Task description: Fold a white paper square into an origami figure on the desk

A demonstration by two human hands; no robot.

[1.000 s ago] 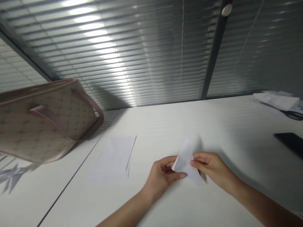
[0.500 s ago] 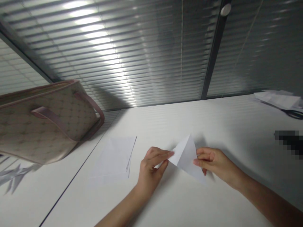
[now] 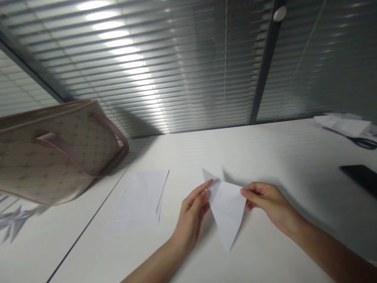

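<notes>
slatted blinds [image 3: 191,59] hang behind a white counter [image 3: 206,149]. two bare forearms reach in from the near edge. the left hand [image 3: 188,220] slants up and rightward, its grip pinching the left side of one folded white paper [image 3: 228,212]; the right hand [image 3: 265,198] points leftward, its grip pinching the far right corner between thumb and fingers. the paper is in the middle of the scene, one long point aimed near. to the left: one stack of sheets [image 3: 138,200], too tight to count, one patterned bag [image 3: 67,157] with two handles. far right: one loose paper pile [image 3: 343,124], one pair of scissors [image 3: 363,142], one flat black object [image 3: 361,175].
</notes>
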